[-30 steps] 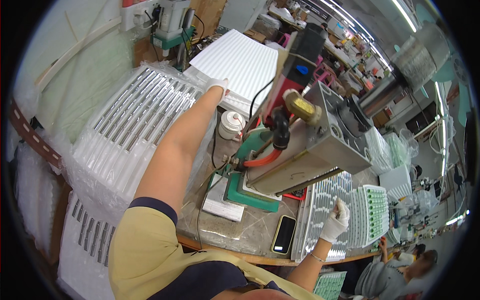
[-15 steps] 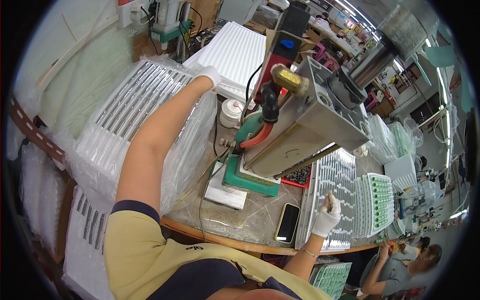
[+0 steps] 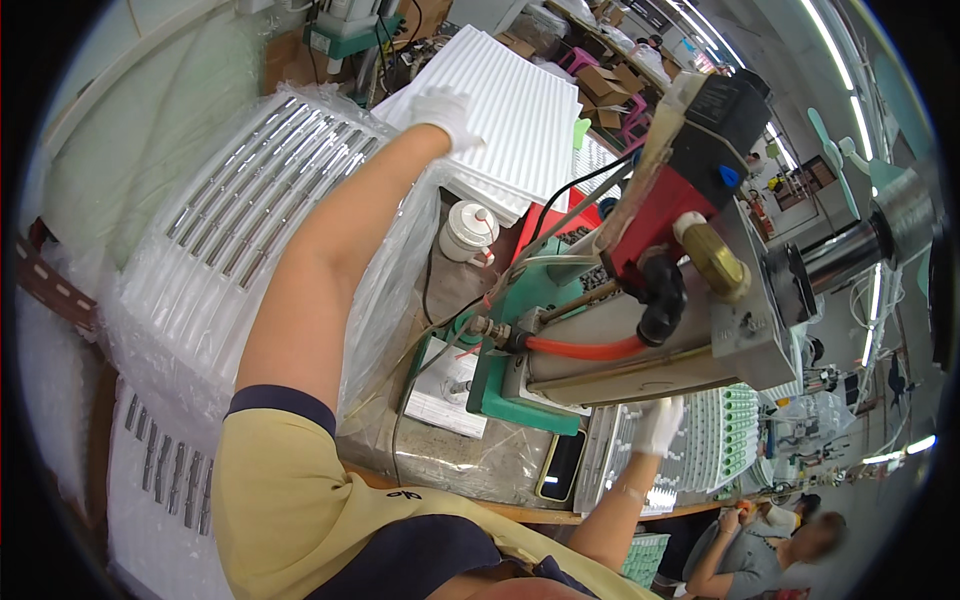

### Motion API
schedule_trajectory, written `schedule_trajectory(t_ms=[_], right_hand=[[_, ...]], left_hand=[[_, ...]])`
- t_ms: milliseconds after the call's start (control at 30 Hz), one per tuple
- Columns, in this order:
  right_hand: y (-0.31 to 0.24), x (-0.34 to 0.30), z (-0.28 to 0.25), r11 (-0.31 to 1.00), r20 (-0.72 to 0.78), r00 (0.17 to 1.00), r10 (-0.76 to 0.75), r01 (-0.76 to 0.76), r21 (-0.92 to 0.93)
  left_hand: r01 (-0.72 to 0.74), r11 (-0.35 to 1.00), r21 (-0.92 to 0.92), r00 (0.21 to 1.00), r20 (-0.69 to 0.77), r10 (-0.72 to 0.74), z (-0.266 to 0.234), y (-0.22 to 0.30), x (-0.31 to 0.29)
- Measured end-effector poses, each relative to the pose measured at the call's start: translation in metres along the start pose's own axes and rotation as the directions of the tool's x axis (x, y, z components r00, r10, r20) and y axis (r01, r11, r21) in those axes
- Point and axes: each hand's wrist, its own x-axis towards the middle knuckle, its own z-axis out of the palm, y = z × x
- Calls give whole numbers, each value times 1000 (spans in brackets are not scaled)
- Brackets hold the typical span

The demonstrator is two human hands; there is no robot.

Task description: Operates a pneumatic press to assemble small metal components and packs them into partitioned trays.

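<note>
My left hand (image 3: 446, 116), in a white glove, is stretched out to the far left. Its fingers look spread, slightly blurred, over the near left edge of a stack of white ridged trays (image 3: 505, 125), with nothing visible in them. Beneath my left forearm lies a plastic-wrapped tray of shiny metal rods (image 3: 270, 190). My right hand (image 3: 657, 428), also gloved, is over a tray of small metal pieces (image 3: 604, 455) at the right. The press body hides part of its fingers, so I cannot make out whether they hold anything.
A green-based press (image 3: 515, 395) with an orange hose (image 3: 585, 347) stands mid-table. Around it are a lidded white mug (image 3: 468, 232), a phone (image 3: 561, 465), a paper-topped block (image 3: 445, 395) and a red bin (image 3: 530, 222). Green-filled trays (image 3: 735, 430) and a seated person (image 3: 765, 555) are at right.
My view has turned, shifting the press rightward. My left hand has moved from the wrapped rod tray's far edge onto the white ridged trays. My right hand stays by the metal-piece tray, now partly hidden.
</note>
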Motion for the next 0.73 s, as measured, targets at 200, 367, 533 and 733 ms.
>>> schedule_trajectory(t_ms=[200, 367, 533, 733], right_hand=[[-26, 88, 124, 987, 222, 975, 28, -62, 147], [-39, 139, 240, 980, 365, 931, 17, -88, 180], [-44, 166, 311, 983, 435, 900, 26, -102, 151], [-70, 153, 335, 988, 594, 790, 149, -136, -67]], left_hand=[[328, 938, -113, 945, 34, -326, 40, -71, 32], [154, 939, -309, 981, 162, -108, 61, -101, 43], [134, 932, -337, 976, 209, -65, 56, -103, 48], [222, 911, -348, 975, 98, -200, 46, -115, 53]])
